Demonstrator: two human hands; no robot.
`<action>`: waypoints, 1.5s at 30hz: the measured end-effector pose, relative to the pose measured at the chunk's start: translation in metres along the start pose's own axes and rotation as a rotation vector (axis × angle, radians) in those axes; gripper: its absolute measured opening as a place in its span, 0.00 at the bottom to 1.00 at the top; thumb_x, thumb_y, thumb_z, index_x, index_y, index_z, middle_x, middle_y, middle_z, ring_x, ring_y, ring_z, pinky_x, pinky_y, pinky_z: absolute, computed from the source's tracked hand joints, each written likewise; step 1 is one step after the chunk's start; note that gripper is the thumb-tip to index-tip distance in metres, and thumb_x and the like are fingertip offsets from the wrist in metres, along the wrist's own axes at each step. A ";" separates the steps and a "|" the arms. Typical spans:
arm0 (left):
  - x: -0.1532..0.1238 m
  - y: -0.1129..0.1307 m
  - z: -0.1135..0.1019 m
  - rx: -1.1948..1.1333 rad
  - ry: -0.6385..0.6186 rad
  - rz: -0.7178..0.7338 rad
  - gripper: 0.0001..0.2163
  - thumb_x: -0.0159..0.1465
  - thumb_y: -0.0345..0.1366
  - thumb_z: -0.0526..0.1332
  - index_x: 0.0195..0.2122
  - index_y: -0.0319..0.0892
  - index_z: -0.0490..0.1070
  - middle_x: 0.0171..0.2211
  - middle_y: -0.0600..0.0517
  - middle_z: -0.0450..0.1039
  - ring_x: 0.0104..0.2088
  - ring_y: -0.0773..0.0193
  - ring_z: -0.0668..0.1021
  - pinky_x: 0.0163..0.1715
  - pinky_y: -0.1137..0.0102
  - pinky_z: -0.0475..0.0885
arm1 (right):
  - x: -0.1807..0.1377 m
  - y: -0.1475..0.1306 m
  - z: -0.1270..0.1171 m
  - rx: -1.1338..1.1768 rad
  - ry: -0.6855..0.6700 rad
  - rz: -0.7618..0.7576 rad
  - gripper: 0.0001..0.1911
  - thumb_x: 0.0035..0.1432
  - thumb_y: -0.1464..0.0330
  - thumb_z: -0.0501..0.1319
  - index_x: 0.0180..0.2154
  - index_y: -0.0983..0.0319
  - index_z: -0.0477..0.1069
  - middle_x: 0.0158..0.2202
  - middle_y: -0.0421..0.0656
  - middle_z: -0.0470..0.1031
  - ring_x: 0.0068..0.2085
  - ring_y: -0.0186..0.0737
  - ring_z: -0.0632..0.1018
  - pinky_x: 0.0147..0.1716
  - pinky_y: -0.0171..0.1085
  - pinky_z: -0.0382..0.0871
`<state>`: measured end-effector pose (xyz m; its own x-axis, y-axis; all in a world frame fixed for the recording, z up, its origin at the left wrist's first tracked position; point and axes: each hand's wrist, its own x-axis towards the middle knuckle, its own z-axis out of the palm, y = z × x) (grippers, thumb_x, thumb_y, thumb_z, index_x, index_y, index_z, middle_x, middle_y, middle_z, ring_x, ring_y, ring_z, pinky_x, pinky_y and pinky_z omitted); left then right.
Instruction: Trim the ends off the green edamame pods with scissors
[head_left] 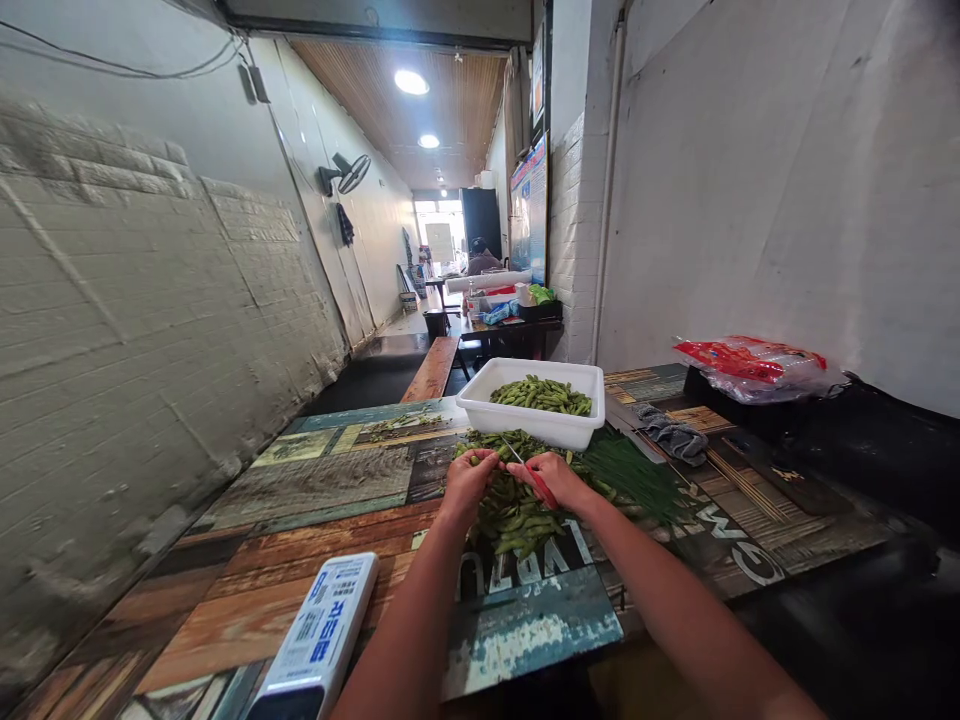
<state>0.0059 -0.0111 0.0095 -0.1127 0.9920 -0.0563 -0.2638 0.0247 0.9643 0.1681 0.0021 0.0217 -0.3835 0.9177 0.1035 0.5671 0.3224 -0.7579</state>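
Note:
My left hand [471,482] is closed in a pinch on a green edamame pod [475,460], above a pile of pods. Red-handled scissors [541,488] are in my right hand [559,476], their blades pointing up and left toward my left fingertips. Whether the blades touch the pod I cannot tell. Loose edamame pods [517,525] lie heaped on the table under both hands. Just beyond them stands a white plastic tub [525,425] with more green pods [544,392] in it.
Long green leaves [637,478] lie right of the pods, near a grey cloth [671,434] and thin wooden sticks [750,487]. A white box with blue print [322,625] is at front left. Trimmings [401,424] lie at the far edge. Red plastic packaging [750,357] is at right.

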 end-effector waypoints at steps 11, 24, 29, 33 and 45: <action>-0.002 0.002 0.000 0.039 -0.019 0.041 0.22 0.38 0.47 0.74 0.25 0.37 0.69 0.17 0.55 0.67 0.14 0.75 0.61 0.14 0.77 0.49 | 0.007 0.010 0.006 -0.108 0.066 0.052 0.32 0.48 0.40 0.55 0.17 0.63 0.64 0.15 0.36 0.58 0.20 0.30 0.60 0.20 0.32 0.48; 0.000 0.001 0.001 0.027 0.034 0.026 0.20 0.39 0.45 0.73 0.26 0.35 0.71 0.18 0.54 0.66 0.15 0.75 0.61 0.14 0.77 0.50 | 0.004 0.011 0.004 -0.061 0.026 0.033 0.34 0.51 0.39 0.53 0.18 0.63 0.67 0.13 0.36 0.58 0.18 0.30 0.59 0.19 0.33 0.47; 0.001 0.001 -0.001 -0.022 0.042 -0.019 0.21 0.38 0.42 0.74 0.28 0.34 0.72 0.17 0.56 0.64 0.15 0.75 0.60 0.14 0.77 0.46 | 0.006 0.015 0.006 -0.111 0.035 0.021 0.33 0.51 0.40 0.53 0.17 0.62 0.64 0.14 0.36 0.57 0.19 0.30 0.59 0.20 0.33 0.46; 0.003 0.001 -0.002 -0.097 0.033 -0.040 0.23 0.35 0.41 0.75 0.29 0.34 0.72 0.15 0.58 0.61 0.15 0.76 0.60 0.14 0.78 0.46 | 0.009 0.016 0.007 -0.195 0.055 -0.033 0.32 0.51 0.41 0.54 0.16 0.62 0.61 0.16 0.36 0.56 0.21 0.30 0.58 0.21 0.33 0.47; 0.003 0.007 -0.002 -0.313 0.108 -0.032 0.24 0.40 0.43 0.73 0.33 0.40 0.62 0.23 0.58 0.69 0.15 0.76 0.63 0.13 0.81 0.44 | 0.002 0.007 0.009 -0.215 0.088 -0.128 0.28 0.53 0.45 0.56 0.19 0.62 0.66 0.18 0.36 0.62 0.23 0.31 0.61 0.23 0.31 0.49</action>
<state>0.0021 -0.0082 0.0157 -0.1959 0.9722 -0.1280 -0.5486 -0.0005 0.8361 0.1645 0.0043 0.0110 -0.4026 0.8800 0.2519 0.6633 0.4701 -0.5822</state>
